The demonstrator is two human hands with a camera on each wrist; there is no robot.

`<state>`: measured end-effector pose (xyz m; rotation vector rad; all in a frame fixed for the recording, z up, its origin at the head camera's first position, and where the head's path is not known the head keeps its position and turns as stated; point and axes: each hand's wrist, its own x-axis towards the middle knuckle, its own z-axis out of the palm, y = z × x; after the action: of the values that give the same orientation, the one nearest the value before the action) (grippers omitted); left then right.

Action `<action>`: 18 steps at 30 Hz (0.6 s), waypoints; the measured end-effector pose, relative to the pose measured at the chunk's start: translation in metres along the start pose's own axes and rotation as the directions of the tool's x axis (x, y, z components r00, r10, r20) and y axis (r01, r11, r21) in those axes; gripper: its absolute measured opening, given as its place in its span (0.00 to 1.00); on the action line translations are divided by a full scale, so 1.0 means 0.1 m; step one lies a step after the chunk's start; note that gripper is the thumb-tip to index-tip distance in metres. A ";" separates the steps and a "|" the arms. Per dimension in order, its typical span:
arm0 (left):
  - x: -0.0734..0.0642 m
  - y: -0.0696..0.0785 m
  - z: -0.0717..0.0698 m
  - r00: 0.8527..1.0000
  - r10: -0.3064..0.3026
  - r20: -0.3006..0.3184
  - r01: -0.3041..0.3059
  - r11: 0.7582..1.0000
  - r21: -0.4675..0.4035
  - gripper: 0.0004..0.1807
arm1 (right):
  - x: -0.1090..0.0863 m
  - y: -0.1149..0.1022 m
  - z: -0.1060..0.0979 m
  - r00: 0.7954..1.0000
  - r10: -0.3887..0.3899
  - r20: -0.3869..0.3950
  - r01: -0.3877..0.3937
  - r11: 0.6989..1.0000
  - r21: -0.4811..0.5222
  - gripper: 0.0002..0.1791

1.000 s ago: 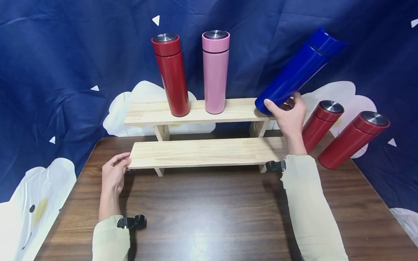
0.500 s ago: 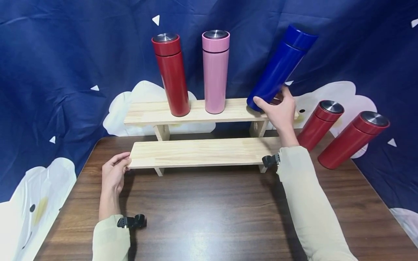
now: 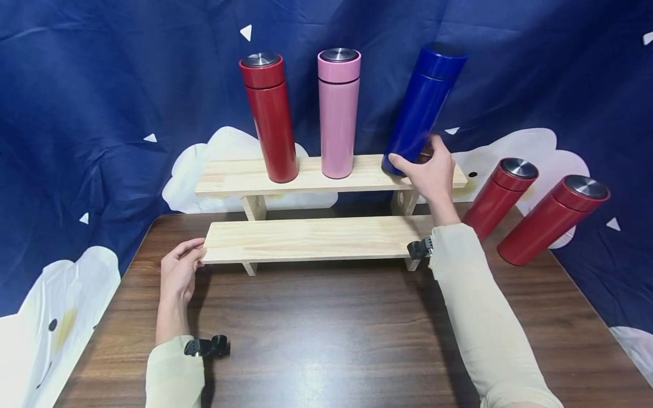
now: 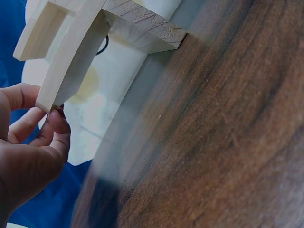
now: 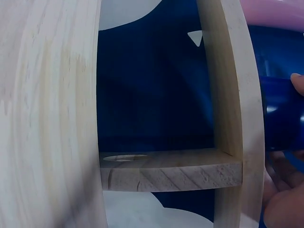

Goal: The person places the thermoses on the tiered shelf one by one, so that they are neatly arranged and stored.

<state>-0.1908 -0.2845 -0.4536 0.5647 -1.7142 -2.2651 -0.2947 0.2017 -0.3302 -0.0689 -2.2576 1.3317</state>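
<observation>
Bottle in blue (image 3: 420, 107) leans less than a second ago and has shifted left, its base now at the right part of the upper shelf (image 3: 229, 177), beside the upright pink bottle (image 3: 339, 124) and the red bottle (image 3: 274, 127). Metal-topped lids close those two and the pair of red bottles (image 3: 551, 221) on the table (image 3: 316, 317), contents hidden. Right hand (image 3: 432, 173) grips the blue one low between thumb and fingers, while left hand (image 3: 177, 275) pinches the lower shelf's (image 3: 316, 238) left end.
</observation>
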 end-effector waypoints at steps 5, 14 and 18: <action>0.00 0.00 0.00 1.000 -0.003 -0.003 0.003 1.000 0.009 0.12 | -0.01 0.02 0.01 1.000 0.003 0.013 -0.003 1.000 -0.015 0.43; 0.00 0.00 0.01 1.000 0.008 0.003 -0.008 1.000 0.014 0.12 | 0.00 0.03 0.00 0.999 -0.023 0.039 0.024 0.999 -0.034 0.44; -0.01 0.01 0.01 1.000 0.008 0.000 -0.008 1.000 0.011 0.12 | 0.00 0.03 0.00 0.998 -0.030 0.055 0.031 0.999 -0.020 0.45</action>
<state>-0.1908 -0.2833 -0.4526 0.5591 -1.7274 -2.2509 -0.2951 0.2030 -0.3324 -0.0051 -2.3092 1.3092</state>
